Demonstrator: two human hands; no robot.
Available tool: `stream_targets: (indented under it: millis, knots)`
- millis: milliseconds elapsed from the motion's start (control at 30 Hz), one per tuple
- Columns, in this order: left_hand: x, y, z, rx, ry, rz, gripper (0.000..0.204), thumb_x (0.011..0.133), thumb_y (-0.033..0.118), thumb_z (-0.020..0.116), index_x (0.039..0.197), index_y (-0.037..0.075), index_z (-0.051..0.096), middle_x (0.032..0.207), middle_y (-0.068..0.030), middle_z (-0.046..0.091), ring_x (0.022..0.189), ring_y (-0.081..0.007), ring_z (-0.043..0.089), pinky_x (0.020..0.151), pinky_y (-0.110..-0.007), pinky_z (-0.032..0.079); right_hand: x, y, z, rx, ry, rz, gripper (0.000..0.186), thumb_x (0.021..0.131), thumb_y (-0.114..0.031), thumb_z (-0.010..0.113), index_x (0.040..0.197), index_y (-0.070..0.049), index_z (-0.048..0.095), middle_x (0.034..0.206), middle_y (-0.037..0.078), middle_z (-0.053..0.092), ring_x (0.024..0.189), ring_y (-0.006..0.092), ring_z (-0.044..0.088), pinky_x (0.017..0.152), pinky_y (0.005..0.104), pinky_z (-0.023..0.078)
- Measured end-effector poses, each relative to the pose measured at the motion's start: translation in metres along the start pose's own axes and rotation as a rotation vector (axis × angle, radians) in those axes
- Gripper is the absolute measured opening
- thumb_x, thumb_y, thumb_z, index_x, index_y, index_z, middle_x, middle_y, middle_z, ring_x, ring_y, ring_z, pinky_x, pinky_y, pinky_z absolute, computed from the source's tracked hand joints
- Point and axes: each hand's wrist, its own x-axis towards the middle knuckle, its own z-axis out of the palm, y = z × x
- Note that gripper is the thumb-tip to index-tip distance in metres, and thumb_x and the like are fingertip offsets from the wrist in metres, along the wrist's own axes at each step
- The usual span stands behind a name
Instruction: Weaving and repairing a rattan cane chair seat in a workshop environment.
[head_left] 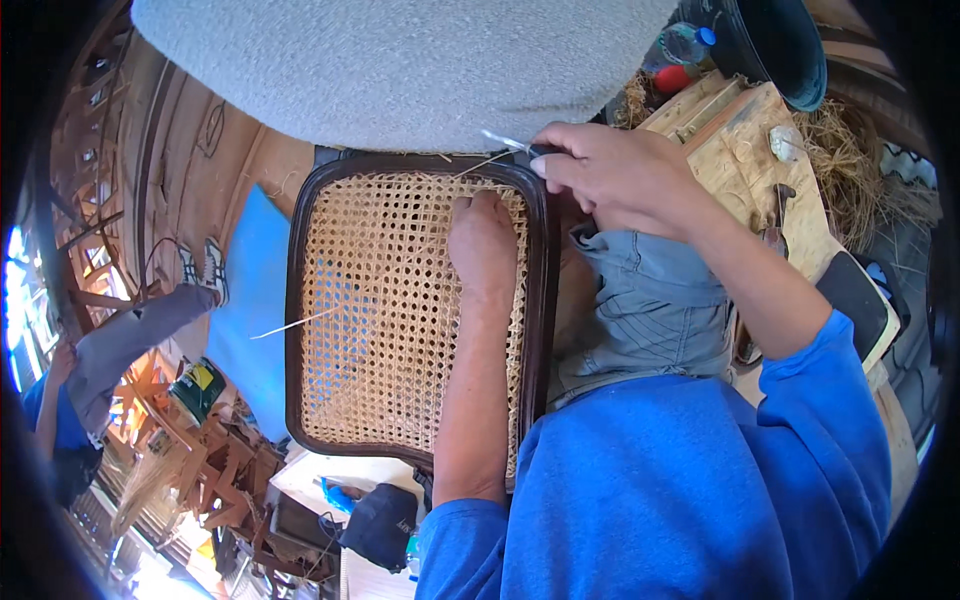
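Head view: left of both hands, a loose strand (295, 322) is sticking out across the dark frame (294, 300). The cane (390, 270) is spreading left of and beneath the left hand (483, 240), whose fingers are curling against it; whether they are pinching anything, I cannot tell. Beyond them, the tool (505, 141) is pointing left from the right hand (600, 165), which is clasping its handle. Working well probably means bracing the weave and keeping the tip clear of the left fingers.
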Motion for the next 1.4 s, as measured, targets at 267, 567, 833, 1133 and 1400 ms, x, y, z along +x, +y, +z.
stream_targets:
  millis: [267, 567, 833, 1133, 1400]
  knots:
    - [-0.003, 0.002, -0.005, -0.038, -0.091, -0.064, 0.013, 0.082, 0.008, 0.057, 0.091, 0.001, 0.064, 0.089, -0.0232, 0.060, 0.077, -0.0393, 0.060, 0.066, -0.046, 0.050, 0.051, 0.006, 0.001, -0.739, -0.331, 0.141, 0.028, 0.081, -0.017, 0.047, 0.099, -0.004, 0.063, 0.093, 0.021, 0.064, 0.091, 0.0355, 0.061, 0.080, 0.0436, 0.048]
    - [0.003, 0.005, -0.003, 0.112, -0.154, -0.159, 0.017, 0.085, 0.019, 0.056, 0.086, 0.002, 0.054, 0.081, -0.0180, 0.063, 0.069, -0.0345, 0.065, 0.058, -0.043, 0.054, 0.057, -0.026, 0.012, -0.779, -0.422, 0.292, 0.026, 0.078, -0.016, 0.048, 0.087, -0.001, 0.067, 0.088, 0.022, 0.065, 0.083, 0.0326, 0.065, 0.069, 0.0411, 0.051]
    - [0.004, 0.007, 0.003, 0.127, -0.123, -0.184, 0.019, 0.084, 0.020, 0.059, 0.083, 0.002, 0.056, 0.078, -0.0165, 0.064, 0.069, -0.0334, 0.066, 0.057, -0.043, 0.054, 0.056, -0.047, 0.022, -0.952, -0.347, 0.121, 0.025, 0.070, -0.006, 0.055, 0.089, 0.000, 0.069, 0.091, 0.019, 0.067, 0.086, 0.0328, 0.065, 0.071, 0.0409, 0.052]
    - [0.003, 0.003, 0.007, 0.164, -0.123, -0.136, 0.015, 0.085, 0.016, 0.054, 0.081, 0.001, 0.057, 0.078, -0.0164, 0.064, 0.067, -0.0325, 0.066, 0.055, -0.041, 0.054, 0.052, -0.051, 0.021, -0.862, -0.349, 0.158, 0.024, 0.071, -0.007, 0.055, 0.090, 0.000, 0.069, 0.093, 0.019, 0.067, 0.083, 0.0324, 0.065, 0.071, 0.0403, 0.052]
    - [0.006, 0.004, 0.013, 0.058, -0.067, -0.161, 0.013, 0.081, 0.009, 0.056, 0.076, -0.002, 0.058, 0.073, -0.0234, 0.063, 0.069, -0.0388, 0.063, 0.061, -0.046, 0.050, 0.057, -0.024, 0.020, -0.870, -0.399, 0.252, 0.023, 0.076, -0.012, 0.050, 0.088, -0.001, 0.068, 0.078, 0.016, 0.067, 0.064, 0.0279, 0.066, 0.062, 0.0403, 0.052]
